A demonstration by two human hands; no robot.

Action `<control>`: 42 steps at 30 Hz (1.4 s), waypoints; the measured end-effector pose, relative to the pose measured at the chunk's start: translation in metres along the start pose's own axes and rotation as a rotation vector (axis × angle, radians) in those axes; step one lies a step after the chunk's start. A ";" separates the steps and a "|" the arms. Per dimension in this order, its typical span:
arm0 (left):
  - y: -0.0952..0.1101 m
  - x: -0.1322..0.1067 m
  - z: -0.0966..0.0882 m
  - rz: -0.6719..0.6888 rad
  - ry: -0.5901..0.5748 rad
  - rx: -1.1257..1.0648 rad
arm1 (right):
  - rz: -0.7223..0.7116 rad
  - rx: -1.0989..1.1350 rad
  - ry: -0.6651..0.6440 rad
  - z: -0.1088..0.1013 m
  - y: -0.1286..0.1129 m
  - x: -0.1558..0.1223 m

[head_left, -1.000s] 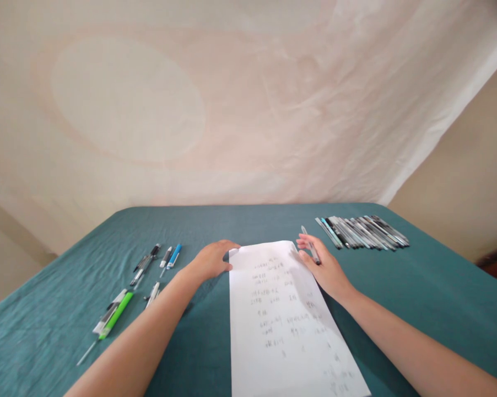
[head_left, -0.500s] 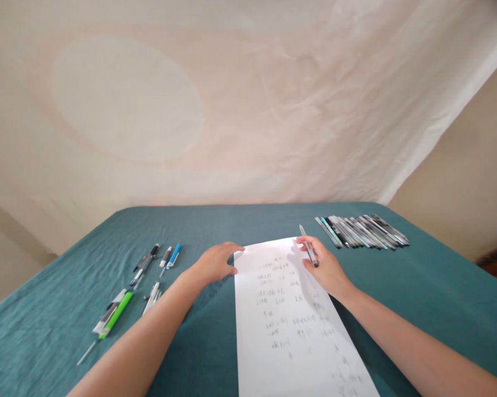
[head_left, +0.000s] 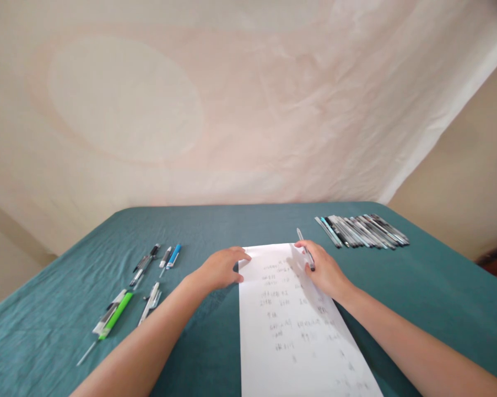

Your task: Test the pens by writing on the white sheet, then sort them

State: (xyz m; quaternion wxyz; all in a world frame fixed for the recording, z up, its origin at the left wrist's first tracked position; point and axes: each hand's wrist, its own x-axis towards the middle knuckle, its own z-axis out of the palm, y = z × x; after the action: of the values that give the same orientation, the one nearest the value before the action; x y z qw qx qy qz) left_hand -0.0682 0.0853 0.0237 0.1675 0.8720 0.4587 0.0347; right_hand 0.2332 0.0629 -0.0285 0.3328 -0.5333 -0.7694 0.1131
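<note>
A pen point(head_left: 310, 260) is being held in the curled right hand point(head_left: 323, 270), while left of that grip paper point(head_left: 259, 331) is being touched at its edge by the half-open left hand point(head_left: 217, 269).

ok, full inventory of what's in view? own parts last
paper: 1 sheet visible, white with dark handwriting, table centre
held pen: 1, clear and dark, in right hand
pen row: many, too overlapped to count; clear, black, light blue; far right
blue pen: 1, blue and white, left
green pen: 1, green, near left
other loose pens: several, black/white/grey, left
tablecloth: 1, teal, under everything
backdrop: 1, pale, behind table
left hand: 1, bare, paper's left edge
right hand: 1, bare, paper's right edge
</note>
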 end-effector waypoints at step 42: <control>0.071 -0.019 -0.029 0.054 0.024 -0.536 | -0.260 -0.055 -0.232 -0.001 -0.029 -0.007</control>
State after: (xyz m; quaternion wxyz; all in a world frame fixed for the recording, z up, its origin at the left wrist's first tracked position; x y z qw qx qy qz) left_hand -0.0294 0.0404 0.0756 0.3857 0.8079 0.4119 0.1698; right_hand 0.2138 0.0444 -0.0151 0.2389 -0.4217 -0.8679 0.1087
